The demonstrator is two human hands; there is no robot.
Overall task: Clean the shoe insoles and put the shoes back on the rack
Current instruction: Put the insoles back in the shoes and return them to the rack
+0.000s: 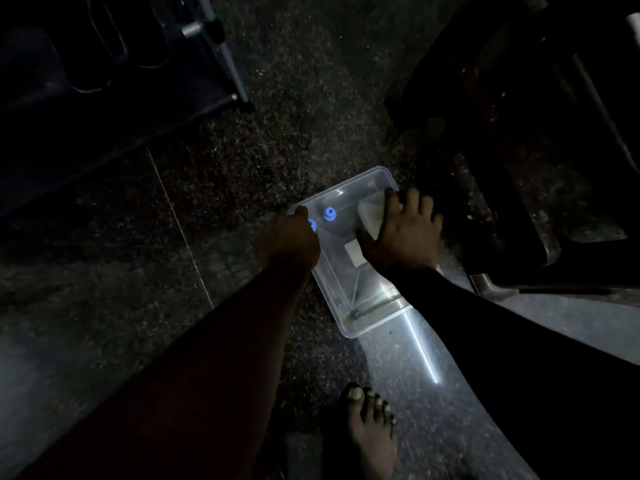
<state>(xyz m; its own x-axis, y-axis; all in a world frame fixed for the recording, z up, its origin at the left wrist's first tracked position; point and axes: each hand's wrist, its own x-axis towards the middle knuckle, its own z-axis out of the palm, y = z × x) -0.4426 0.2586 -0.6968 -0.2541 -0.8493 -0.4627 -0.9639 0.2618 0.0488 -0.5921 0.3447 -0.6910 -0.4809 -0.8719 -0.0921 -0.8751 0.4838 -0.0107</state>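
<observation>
Metal-poled dark frame (221,46) sits top L on the speckled stone floor (242,168). Centre, I see a clear plastic tub (360,176) on the floor w/ both hands on it. L hand (287,237) is clenched over the tub's L rim, knuckles up, beside two blue caps (330,213) inside. R hand (401,233) clamps the R rim: thumb inside, touching a whitish block (370,216), fingers spread outside. Bare foot (372,434) low down. Dark furniture (519,168) far R. Too dark for me to pick out shoes or insoles.
</observation>
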